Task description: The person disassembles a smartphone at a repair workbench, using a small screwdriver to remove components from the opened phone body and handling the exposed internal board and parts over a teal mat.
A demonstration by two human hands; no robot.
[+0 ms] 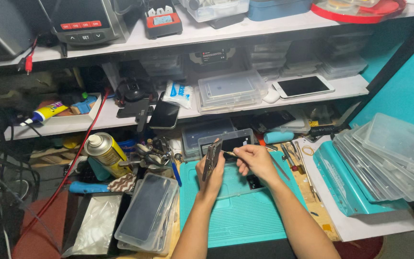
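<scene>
Left hand (210, 173) clamped around a dark phone (212, 158), held upright on edge above the teal work mat (245, 211) on the desk (319, 211), fingers wrapped round its lower half. Right hand (255, 160) pinched shut on thin tweezers (229, 153), tip touching the phone's upper edge. Both hands close together, over the mat's back part. Small dark part (254, 182) lies on the mat just under the right hand. Left of the mat: stack of clear plastic cases (147, 213) with a dark phone inside the top one, beside an open black box (94, 223) holding a plastic bag. Yellow spray can (105, 153) tilted behind them, red cable (80, 153) running past it. Right of the mat: screwdrivers and small tools (295, 160) scattered on the desk, then a teal case (348, 184) with clear plastic boxes (394, 156) stacked on it. Lower shelf (350, 88) behind carries a white phone (303, 86) face up, a clear box (231, 90), a dark phone (164, 115) leaning at the edge, and a glue tube (49, 112).
</scene>
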